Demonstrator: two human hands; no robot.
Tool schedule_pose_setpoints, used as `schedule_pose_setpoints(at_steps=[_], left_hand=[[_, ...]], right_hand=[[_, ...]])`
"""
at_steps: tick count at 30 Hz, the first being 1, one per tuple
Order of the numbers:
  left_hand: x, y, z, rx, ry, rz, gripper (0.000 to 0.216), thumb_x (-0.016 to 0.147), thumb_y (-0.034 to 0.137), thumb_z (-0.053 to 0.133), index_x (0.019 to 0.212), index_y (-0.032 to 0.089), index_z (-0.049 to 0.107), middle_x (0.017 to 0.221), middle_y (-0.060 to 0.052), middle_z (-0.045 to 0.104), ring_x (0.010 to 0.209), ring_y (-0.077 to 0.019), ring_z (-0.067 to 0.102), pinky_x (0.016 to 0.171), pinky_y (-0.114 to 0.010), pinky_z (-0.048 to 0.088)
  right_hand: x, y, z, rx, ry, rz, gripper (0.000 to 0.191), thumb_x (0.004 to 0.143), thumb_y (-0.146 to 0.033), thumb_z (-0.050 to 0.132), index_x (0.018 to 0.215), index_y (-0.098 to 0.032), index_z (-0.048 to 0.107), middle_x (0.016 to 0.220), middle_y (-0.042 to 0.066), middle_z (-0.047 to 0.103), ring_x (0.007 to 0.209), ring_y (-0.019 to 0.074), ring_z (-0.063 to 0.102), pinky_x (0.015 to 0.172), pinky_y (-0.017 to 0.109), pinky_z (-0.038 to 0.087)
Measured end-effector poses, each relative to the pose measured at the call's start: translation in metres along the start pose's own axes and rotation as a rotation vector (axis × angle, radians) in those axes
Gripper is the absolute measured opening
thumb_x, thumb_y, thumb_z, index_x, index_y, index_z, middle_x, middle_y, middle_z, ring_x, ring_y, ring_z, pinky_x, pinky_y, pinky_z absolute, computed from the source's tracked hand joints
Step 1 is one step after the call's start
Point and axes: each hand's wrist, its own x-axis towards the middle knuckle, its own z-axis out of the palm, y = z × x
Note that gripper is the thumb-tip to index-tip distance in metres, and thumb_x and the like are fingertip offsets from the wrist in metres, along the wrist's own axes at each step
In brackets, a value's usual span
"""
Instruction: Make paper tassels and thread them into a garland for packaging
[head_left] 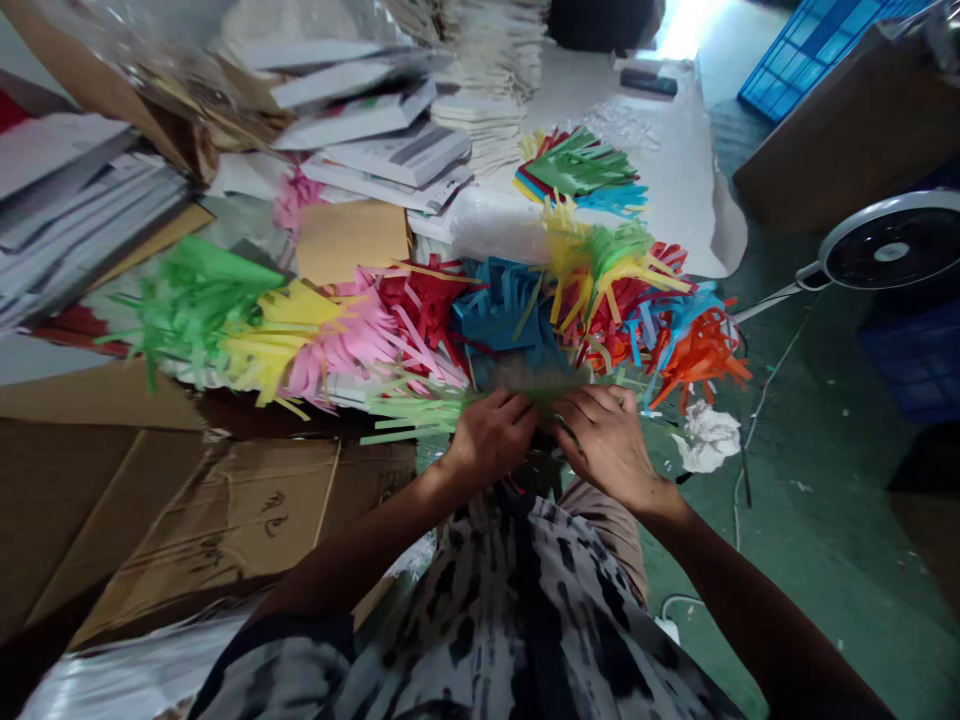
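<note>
My left hand (493, 436) is closed with fingers curled on a strip of light green fringed paper (416, 412), whose cut ends spread out to the left. Close beside it, my right hand (609, 442) has its fingers bent over the other end of the same paper, blurred between the hands. Just beyond my fingers lies a bunch of blue fringed paper (501, 305). Pink fringed paper (352, 335) and red fringed paper (425, 300) lie to its left, and orange fringed paper (697, 350) is at the right end of the row.
Green (214, 290) and yellow fringed paper (281, 335) lie further left. A finished-looking multicolour bundle (581, 165) is on the white table (697, 190). Stacked booklets (397, 130) stand behind. Cardboard (247, 510) is at lower left, a fan (889, 250) at right, crumpled tissue (709, 437) near my right hand.
</note>
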Motion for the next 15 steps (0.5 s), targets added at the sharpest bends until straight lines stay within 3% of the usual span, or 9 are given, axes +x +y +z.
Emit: schedule_pose_setpoints(at_steps=[2, 7, 10, 12, 15], left_hand=[[-0.002, -0.001, 0.001, 0.024, -0.002, 0.0, 0.015, 0.099, 0.011, 0.061, 0.1, 0.018, 0.074, 0.1, -0.009, 0.075, 0.091, -0.0225, 0.066, 0.072, -0.035, 0.053], [-0.009, -0.007, -0.007, 0.051, 0.041, 0.034, 0.014, 0.102, 0.016, 0.061, 0.107, 0.018, 0.074, 0.102, -0.008, 0.076, 0.091, -0.0217, 0.065, 0.071, -0.034, 0.052], [-0.009, -0.008, -0.01, 0.051, 0.036, 0.04, 0.015, 0.103, 0.017, 0.061, 0.111, 0.018, 0.074, 0.102, -0.008, 0.076, 0.091, -0.0216, 0.065, 0.071, -0.034, 0.052], [-0.007, -0.007, -0.007, 0.051, 0.029, 0.052, 0.014, 0.102, 0.014, 0.061, 0.108, 0.017, 0.074, 0.1, -0.008, 0.076, 0.09, -0.0218, 0.066, 0.07, -0.034, 0.052], [-0.005, -0.006, -0.004, 0.033, 0.01, 0.066, 0.016, 0.101, 0.012, 0.06, 0.102, 0.018, 0.074, 0.099, -0.008, 0.075, 0.09, -0.0215, 0.066, 0.071, -0.034, 0.052]], right_hand=[[0.0, 0.002, 0.0, 0.006, -0.003, -0.011, 0.019, 0.105, -0.026, 0.062, 0.12, -0.019, 0.072, 0.113, 0.008, 0.078, 0.112, 0.0276, 0.062, 0.1, 0.046, 0.033], [-0.003, 0.016, -0.005, -0.071, 0.019, -0.022, 0.018, 0.106, -0.019, 0.057, 0.1, -0.02, 0.073, 0.096, 0.006, 0.077, 0.103, 0.0264, 0.062, 0.097, 0.046, 0.031], [-0.007, 0.018, -0.009, -0.098, 0.029, -0.003, 0.016, 0.104, -0.023, 0.059, 0.111, -0.018, 0.073, 0.109, 0.01, 0.078, 0.111, 0.0296, 0.061, 0.099, 0.048, 0.031], [-0.008, 0.012, -0.008, -0.074, 0.018, -0.01, 0.026, 0.105, -0.025, 0.06, 0.127, -0.019, 0.07, 0.126, 0.011, 0.076, 0.12, 0.0306, 0.059, 0.102, 0.049, 0.03], [-0.005, 0.003, -0.003, -0.02, 0.047, -0.058, 0.022, 0.107, -0.02, 0.058, 0.124, -0.023, 0.071, 0.123, 0.006, 0.078, 0.119, 0.0264, 0.06, 0.105, 0.047, 0.03]])
